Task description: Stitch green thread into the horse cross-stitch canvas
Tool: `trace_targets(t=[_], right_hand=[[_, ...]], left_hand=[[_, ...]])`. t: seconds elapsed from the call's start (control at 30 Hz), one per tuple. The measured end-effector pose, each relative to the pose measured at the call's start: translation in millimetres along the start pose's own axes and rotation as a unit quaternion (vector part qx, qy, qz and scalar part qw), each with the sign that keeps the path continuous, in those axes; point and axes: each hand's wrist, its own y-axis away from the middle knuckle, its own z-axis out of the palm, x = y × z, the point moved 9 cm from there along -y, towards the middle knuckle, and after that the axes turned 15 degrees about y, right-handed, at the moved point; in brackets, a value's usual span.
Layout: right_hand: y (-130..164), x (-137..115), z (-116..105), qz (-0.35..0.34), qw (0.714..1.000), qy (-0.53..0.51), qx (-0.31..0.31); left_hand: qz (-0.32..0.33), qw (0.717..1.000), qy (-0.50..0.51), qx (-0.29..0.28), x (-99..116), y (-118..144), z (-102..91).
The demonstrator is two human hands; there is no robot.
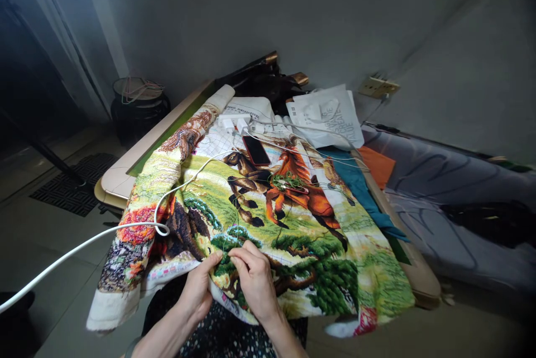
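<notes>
Both forearms are bare, no sleeves reaching the wrists. The left hand [196, 291] and right hand [253, 280] show no rings. At six o'clock, dark white-speckled fabric [218, 335], possibly a skirt, covers the lap.

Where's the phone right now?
In the head view, the phone lies face up on the embroidered horse cloth, toward the far middle of the table, just below the white chargers and beside the brown horse's head.
</notes>
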Motion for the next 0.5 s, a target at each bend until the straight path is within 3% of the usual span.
trace_targets(t=[0.5], right_hand=[[0.1, -3.3, 0.3, -0.002, 1.0, 0.016, 0.024]], left_hand=[[-0.008, 1.0, 0.011, -0.013, -2.6, -2.2, -0.5]])
